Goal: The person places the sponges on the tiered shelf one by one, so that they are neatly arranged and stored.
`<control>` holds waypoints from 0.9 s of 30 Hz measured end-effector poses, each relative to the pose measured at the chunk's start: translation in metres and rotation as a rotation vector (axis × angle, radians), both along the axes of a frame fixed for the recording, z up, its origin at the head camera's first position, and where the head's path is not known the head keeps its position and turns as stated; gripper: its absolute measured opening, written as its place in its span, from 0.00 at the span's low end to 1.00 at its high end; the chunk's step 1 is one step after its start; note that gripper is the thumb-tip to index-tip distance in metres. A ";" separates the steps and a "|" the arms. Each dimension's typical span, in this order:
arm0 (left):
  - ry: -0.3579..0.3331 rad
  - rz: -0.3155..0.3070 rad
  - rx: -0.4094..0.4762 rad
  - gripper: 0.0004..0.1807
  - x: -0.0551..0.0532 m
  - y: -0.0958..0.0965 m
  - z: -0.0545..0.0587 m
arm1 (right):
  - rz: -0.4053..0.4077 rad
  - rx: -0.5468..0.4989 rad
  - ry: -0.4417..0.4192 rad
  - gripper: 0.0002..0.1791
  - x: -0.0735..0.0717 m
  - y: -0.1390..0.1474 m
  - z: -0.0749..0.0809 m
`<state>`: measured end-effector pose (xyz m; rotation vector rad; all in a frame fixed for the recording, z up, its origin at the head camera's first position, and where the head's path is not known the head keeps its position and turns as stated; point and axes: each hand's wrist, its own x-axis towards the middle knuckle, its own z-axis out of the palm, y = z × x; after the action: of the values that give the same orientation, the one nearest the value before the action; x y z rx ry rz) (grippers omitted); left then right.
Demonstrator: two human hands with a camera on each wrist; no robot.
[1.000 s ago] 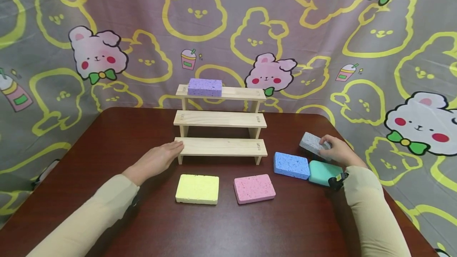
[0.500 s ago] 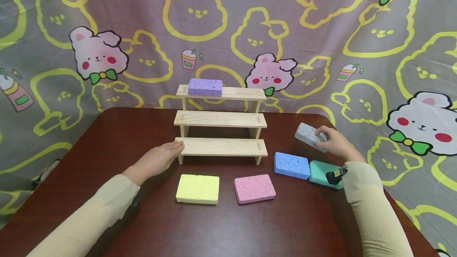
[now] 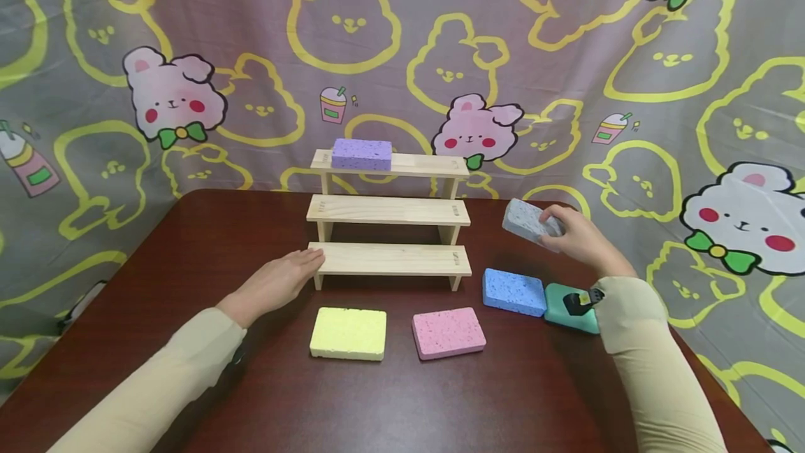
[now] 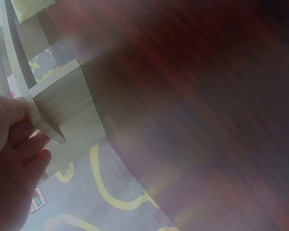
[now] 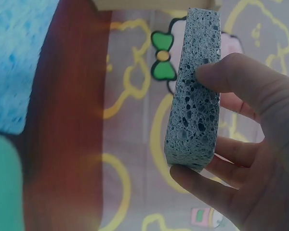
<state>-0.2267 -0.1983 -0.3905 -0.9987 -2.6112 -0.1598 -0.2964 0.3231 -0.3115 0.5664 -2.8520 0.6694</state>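
My right hand (image 3: 581, 238) holds a grey sponge (image 3: 527, 221) up over the back right of the table. In the right wrist view the thumb presses one face of the grey sponge (image 5: 195, 106), with fingers behind it and under its lower end. My left hand (image 3: 281, 287) grips the left end of the lowest tier of a three-tier wooden shelf (image 3: 390, 259); in the left wrist view its fingers bend round the board's end. A purple sponge (image 3: 361, 154) sits on the top tier, towards the left.
In front of the shelf lie a yellow sponge (image 3: 348, 333) and a pink sponge (image 3: 448, 333). To its right, a blue sponge (image 3: 513, 292) adjoins a green sponge (image 3: 562, 317), partly hidden by the right wrist's camera. A patterned curtain (image 3: 390, 33) hangs behind the dark table (image 3: 402, 404).
My right hand has lifted the grey sponge and carried it left and towards the back, off the spot behind the green sponge. The left hand and shelf stay put.
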 end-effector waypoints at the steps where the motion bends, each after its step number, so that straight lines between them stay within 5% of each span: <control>1: 0.003 -0.002 0.001 0.19 0.000 0.000 0.000 | 0.007 0.003 0.008 0.17 0.000 -0.003 0.002; 27: -0.011 0.007 0.010 0.19 0.001 0.001 0.000 | 0.077 0.053 0.054 0.17 -0.011 -0.071 0.045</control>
<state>-0.2259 -0.1975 -0.3900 -0.9884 -2.6211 -0.1773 -0.3077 0.2526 -0.2664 0.6942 -2.8173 0.5826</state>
